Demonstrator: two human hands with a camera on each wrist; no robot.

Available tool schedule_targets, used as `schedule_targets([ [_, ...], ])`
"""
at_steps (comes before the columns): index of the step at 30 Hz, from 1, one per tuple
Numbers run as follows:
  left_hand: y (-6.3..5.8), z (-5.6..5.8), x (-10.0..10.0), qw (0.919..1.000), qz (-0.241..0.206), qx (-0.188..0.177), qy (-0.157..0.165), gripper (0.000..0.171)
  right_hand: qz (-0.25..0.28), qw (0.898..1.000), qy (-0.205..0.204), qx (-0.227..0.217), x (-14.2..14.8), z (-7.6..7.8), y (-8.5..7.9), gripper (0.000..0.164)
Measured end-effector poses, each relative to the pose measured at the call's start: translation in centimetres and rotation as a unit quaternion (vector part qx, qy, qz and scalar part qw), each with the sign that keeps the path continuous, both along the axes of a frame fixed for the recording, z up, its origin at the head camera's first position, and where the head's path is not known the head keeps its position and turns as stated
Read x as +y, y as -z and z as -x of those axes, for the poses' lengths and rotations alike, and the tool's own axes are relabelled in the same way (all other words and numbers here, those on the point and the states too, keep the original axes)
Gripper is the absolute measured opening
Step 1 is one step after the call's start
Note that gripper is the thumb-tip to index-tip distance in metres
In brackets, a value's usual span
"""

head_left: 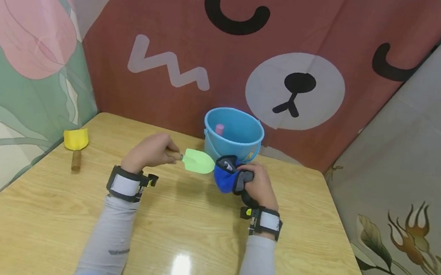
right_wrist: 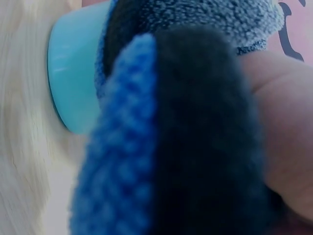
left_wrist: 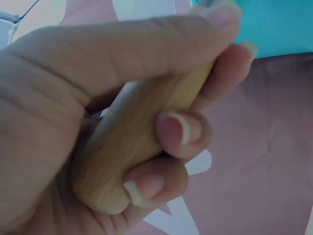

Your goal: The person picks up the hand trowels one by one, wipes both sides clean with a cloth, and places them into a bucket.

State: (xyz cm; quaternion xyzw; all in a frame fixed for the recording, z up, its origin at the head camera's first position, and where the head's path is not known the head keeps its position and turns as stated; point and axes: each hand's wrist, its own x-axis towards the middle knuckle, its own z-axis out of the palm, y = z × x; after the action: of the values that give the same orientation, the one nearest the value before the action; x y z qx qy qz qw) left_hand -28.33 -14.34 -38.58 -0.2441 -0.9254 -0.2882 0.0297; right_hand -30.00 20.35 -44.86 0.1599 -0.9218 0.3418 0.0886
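Note:
A toy shovel with a pale green blade [head_left: 198, 161] is gripped by its wooden handle [left_wrist: 142, 127] in my left hand [head_left: 151, 151]. In the left wrist view the fingers curl round that handle. My right hand [head_left: 261, 185] holds a bunched blue and grey cloth [head_left: 226, 177] with dark edging, fluffy on its surface in the right wrist view. The blade's tip meets or nearly meets the cloth's left side; whether they touch I cannot tell. Just behind both stands a blue bucket [head_left: 219, 145], and a pink thing [head_left: 219, 129] shows inside it.
On the left of the wooden table [head_left: 178, 223] lies a yellow toy shovel [head_left: 76, 140] with a brown handle. A curtain with a bear face [head_left: 159, 99] hangs behind the table's back edge. Patterned cloths hang at both sides.

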Motion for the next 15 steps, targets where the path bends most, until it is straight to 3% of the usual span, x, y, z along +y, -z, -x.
schedule_targets([
  [7,-0.4,-0.4,0.7,0.9999,0.004,-0.003,0.013,0.016,0.010,1.000,0.022,-0.004,0.1,-0.3,-0.7,0.059],
  [12,-0.5,-0.4,1.7,0.9994,0.005,0.010,0.032,0.004,0.009,1.000,0.006,0.028,-0.7,-0.6,-1.7,0.061],
  [15,-0.4,-0.3,2.3,0.9989,0.010,0.018,0.042,0.009,-0.005,0.999,-0.004,0.040,-1.5,-0.7,-2.1,0.064],
])
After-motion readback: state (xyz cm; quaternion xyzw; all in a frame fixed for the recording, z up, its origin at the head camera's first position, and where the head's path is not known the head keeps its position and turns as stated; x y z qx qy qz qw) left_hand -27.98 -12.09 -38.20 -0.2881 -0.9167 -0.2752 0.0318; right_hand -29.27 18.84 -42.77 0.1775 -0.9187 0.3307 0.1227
